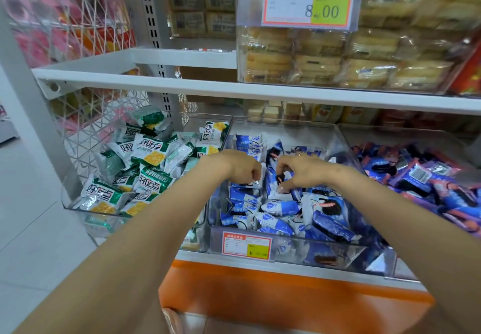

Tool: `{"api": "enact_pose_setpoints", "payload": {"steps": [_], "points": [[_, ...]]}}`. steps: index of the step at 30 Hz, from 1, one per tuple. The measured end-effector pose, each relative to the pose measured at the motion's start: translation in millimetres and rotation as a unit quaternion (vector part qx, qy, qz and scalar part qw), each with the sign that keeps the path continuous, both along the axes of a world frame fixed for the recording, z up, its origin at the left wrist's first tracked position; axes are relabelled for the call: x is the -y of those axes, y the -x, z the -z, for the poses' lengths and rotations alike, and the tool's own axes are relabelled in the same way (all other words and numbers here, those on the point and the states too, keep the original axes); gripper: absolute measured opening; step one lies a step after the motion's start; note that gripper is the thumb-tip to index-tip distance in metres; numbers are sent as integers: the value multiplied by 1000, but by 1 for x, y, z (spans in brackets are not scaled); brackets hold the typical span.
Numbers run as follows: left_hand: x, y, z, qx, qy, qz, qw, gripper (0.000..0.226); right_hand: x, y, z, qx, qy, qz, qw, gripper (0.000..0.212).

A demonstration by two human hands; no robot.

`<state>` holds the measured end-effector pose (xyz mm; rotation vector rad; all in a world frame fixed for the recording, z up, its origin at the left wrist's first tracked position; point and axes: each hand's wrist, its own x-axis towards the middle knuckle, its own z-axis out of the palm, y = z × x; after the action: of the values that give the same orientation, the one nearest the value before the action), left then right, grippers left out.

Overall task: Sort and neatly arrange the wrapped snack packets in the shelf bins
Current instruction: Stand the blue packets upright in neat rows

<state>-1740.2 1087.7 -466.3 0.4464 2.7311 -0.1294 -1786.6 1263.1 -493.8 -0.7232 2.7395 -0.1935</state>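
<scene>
Both hands work in the middle clear bin (346, 141).
Forearms stretch forward, wrists bent down. The left hand (242, 167) curls its fingers onto a packet edge and the right hand (299, 172) pinches another. Blue-and-white snack packets (278, 207) lie under the fingertips, green cracker packets (153, 148) left of them.

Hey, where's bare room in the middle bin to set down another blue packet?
The clear plastic middle bin is bare at its back right, between the rear wall, right wall and the blue-and-white wrapped packets. Forward of that it's packed, and the left hand and right hand grip packets there.
</scene>
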Motion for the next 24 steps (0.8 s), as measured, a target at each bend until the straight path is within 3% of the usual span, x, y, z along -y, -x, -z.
{"api": "enact_pose_setpoints", "payload": {"steps": [5, 10, 13, 15, 19, 22, 24], "points": [[-2, 5, 2, 6, -6, -22, 1000, 59, 3, -3, -4, 3, 8, 7, 1000, 71], [0, 6, 2, 3, -98, -37, 995, 43, 2, -1, -8, 18, 71, 9, 997, 62], [4, 3, -2, -30, -226, -55, 972, 28, -1, -2, -11, 36, 186, 17, 982, 41], [7, 2, -5, -53, -284, -59, 956, 18, -2, -3, -15, 55, 273, 32, 960, 38], [10, -4, -4, -6, -374, -78, 924, 33, -4, -2, -22, 30, 312, 52, 948, 33], [9, -4, 0, -55, -389, -81, 916, 33, -5, -2, -22, 47, 340, 81, 936, 33], [7, -6, 0, -67, -405, -82, 908, 32, -6, -6, -23, 97, 392, 104, 909, 35]]}}
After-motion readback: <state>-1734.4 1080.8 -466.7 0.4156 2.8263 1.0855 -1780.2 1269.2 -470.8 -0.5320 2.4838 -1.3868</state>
